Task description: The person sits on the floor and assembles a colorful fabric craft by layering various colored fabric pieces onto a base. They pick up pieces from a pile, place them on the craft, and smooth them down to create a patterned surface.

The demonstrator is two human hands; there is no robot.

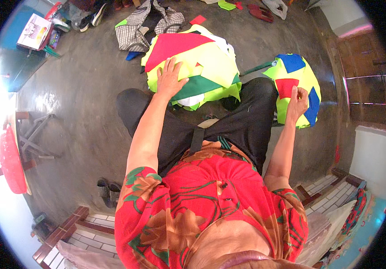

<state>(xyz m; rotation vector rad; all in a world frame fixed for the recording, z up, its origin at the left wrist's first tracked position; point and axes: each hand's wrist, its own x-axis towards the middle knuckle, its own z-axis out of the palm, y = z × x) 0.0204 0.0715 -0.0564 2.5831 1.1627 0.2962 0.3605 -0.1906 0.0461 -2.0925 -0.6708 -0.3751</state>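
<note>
A large heap of cloth pieces [215,58] in neon yellow, red, green and white lies in front of my knees. My left hand [170,80] rests on its near left side with the fingers stretched and spread, touching a yellow piece and holding nothing. On the right, beside my right knee, is a smaller pile of neon yellow cloth [309,76] with blue pieces on it. A small red cloth piece [285,87] lies on top there. At its right edge, my right hand [297,104] has thumb and fingers pinched together on it.
Checked cloth [132,36] lies on the floor beyond the large heap. Shoes [95,18] and a white box [35,31] are at the far left. A red plastic chair [12,157] stands at the left. More dark shoes [108,192] sit behind my left side.
</note>
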